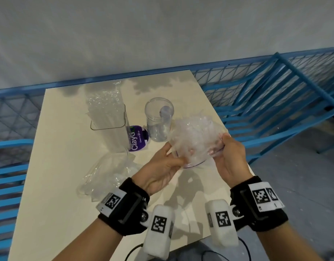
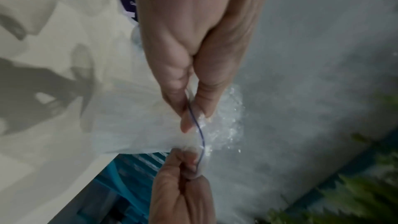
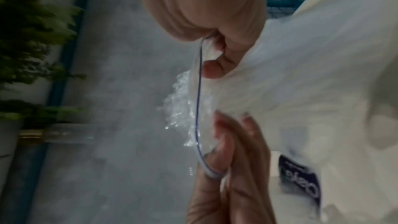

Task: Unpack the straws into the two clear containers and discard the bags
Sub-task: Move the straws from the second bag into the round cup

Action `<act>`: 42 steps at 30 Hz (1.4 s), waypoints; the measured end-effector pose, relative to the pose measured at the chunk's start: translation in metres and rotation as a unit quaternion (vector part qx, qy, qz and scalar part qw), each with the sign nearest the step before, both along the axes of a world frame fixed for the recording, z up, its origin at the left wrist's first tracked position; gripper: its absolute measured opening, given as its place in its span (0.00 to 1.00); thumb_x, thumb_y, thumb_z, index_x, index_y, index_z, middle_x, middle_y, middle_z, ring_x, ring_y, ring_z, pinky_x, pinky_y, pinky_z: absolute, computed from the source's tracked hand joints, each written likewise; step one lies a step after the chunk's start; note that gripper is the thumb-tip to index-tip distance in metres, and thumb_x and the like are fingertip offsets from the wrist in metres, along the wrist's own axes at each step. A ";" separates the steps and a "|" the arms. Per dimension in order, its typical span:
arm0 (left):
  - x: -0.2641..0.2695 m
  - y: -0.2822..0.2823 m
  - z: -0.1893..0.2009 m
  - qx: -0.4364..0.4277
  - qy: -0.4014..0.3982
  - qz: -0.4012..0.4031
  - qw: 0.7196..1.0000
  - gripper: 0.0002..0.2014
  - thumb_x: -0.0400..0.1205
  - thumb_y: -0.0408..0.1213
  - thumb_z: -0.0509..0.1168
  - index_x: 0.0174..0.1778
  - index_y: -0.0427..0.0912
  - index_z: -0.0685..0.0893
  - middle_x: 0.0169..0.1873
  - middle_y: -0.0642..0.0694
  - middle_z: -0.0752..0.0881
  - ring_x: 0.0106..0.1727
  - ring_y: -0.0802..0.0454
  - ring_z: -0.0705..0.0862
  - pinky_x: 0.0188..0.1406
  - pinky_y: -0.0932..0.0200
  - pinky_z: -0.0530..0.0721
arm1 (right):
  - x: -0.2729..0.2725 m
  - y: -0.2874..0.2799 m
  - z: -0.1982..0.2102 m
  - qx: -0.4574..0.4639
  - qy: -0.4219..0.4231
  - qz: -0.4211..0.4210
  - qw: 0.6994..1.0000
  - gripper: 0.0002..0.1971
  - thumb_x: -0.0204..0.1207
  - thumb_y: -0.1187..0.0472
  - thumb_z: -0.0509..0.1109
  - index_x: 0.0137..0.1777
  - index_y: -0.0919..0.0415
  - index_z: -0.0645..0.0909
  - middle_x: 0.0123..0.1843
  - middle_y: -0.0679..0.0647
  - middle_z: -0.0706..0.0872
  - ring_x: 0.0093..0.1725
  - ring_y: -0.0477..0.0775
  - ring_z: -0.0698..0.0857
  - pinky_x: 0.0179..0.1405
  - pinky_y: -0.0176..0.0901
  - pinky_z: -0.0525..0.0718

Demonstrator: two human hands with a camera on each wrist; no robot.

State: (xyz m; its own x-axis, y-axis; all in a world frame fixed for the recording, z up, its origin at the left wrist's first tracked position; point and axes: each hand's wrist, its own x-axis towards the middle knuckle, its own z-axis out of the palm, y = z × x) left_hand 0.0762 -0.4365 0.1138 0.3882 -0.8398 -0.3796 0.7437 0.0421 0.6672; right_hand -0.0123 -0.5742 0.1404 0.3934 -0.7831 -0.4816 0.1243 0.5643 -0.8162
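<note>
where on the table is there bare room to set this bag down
Bare tabletop lies left of the rectangular container and the empty bag, and along the near edge. It is crowded mid-table around the purple pack and round jar.

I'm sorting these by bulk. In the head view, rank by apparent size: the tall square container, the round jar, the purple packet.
Largest to smallest:
1. Tall square container, holding straws.
2. Round jar, clearly shorter and narrower.
3. Purple packet, though the container hides part of it.
</note>
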 end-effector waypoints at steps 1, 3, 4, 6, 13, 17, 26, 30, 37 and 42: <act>0.002 -0.001 -0.003 0.006 0.008 0.017 1.000 0.36 0.71 0.05 0.58 0.69 0.44 0.76 0.58 0.42 0.87 0.52 0.54 0.90 0.43 0.66 0.88 | 0.000 -0.003 -0.006 0.001 0.024 0.015 1.000 0.18 0.87 0.65 0.53 0.34 0.61 0.73 0.23 0.52 0.73 0.18 0.47 0.75 0.20 0.37 0.78; 0.004 -0.005 -0.016 0.047 0.011 0.054 0.997 0.30 0.70 0.05 0.58 0.60 0.41 0.80 0.52 0.44 0.87 0.47 0.55 0.89 0.43 0.66 0.88 | 0.000 -0.007 -0.019 0.031 0.058 0.042 0.997 0.17 0.87 0.67 0.53 0.35 0.63 0.73 0.27 0.56 0.71 0.21 0.51 0.74 0.24 0.41 0.75; 0.004 -0.008 -0.022 0.073 0.010 0.071 0.995 0.27 0.71 0.07 0.58 0.56 0.41 0.80 0.49 0.44 0.85 0.46 0.54 0.87 0.44 0.65 0.88 | 0.001 -0.008 -0.026 0.045 0.070 0.053 0.995 0.17 0.87 0.68 0.53 0.35 0.65 0.73 0.28 0.57 0.70 0.24 0.54 0.73 0.27 0.43 0.75; 0.007 -0.014 -0.024 0.075 0.037 0.091 0.992 0.21 0.73 0.14 0.60 0.55 0.40 0.80 0.49 0.42 0.80 0.47 0.51 0.81 0.48 0.59 0.85 | 0.004 -0.016 -0.034 0.058 0.078 0.069 0.993 0.16 0.86 0.69 0.54 0.36 0.66 0.74 0.29 0.59 0.71 0.27 0.55 0.74 0.29 0.44 0.79; 0.007 -0.030 -0.026 0.166 -0.206 0.024 0.964 0.30 0.66 0.39 0.81 0.60 0.41 0.75 0.60 0.47 0.84 0.59 0.50 0.85 0.60 0.50 0.85 | 0.005 -0.047 -0.050 -0.057 0.119 0.215 0.968 0.20 0.81 0.72 0.49 0.63 0.52 0.73 0.31 0.57 0.71 0.21 0.50 0.70 0.15 0.37 0.73; 0.000 -0.028 -0.051 0.266 -0.368 -0.027 0.891 0.34 0.63 0.46 0.83 0.61 0.55 0.73 0.58 0.52 0.80 0.61 0.54 0.80 0.63 0.56 0.81 | 0.000 -0.061 -0.081 -0.162 0.208 0.298 0.918 0.26 0.75 0.73 0.50 0.60 0.54 0.84 0.33 0.52 0.78 0.28 0.51 0.77 0.31 0.46 0.81; 0.022 -0.040 -0.030 0.228 -0.375 -0.056 0.897 0.68 0.57 0.36 0.86 0.81 0.52 0.40 0.76 0.55 0.62 0.76 0.57 0.65 0.72 0.61 0.70 | 0.014 -0.074 -0.074 -0.127 0.110 0.376 0.911 0.21 0.74 0.76 0.51 0.36 0.60 0.83 0.34 0.60 0.77 0.31 0.55 0.72 0.28 0.43 0.67; 0.010 -0.040 -0.035 0.212 -0.372 0.020 0.904 0.40 0.59 0.26 0.83 0.68 0.44 0.76 0.58 0.49 0.87 0.59 0.57 0.84 0.52 0.69 0.83 | 0.027 -0.070 -0.063 -0.143 0.087 0.401 0.901 0.18 0.76 0.75 0.52 0.34 0.59 0.80 0.35 0.59 0.76 0.30 0.50 0.72 0.26 0.42 0.63; 0.011 -0.012 -0.039 0.352 -0.380 0.259 0.815 0.24 0.64 0.39 0.82 0.56 0.43 0.86 0.48 0.51 0.90 0.52 0.51 0.89 0.51 0.55 0.87 | 0.041 -0.070 -0.086 -0.269 0.200 0.477 0.812 0.17 0.80 0.69 0.55 0.54 0.56 0.85 0.42 0.60 0.83 0.39 0.57 0.80 0.31 0.40 0.75; 0.010 -0.010 -0.012 0.408 -0.457 0.284 0.738 0.28 0.67 0.47 0.78 0.63 0.50 0.79 0.47 0.57 0.84 0.50 0.51 0.82 0.51 0.51 0.81 | 0.042 -0.061 -0.056 -0.537 0.140 0.442 0.705 0.26 0.74 0.74 0.64 0.72 0.56 0.74 0.59 0.54 0.73 0.59 0.54 0.77 0.61 0.36 0.75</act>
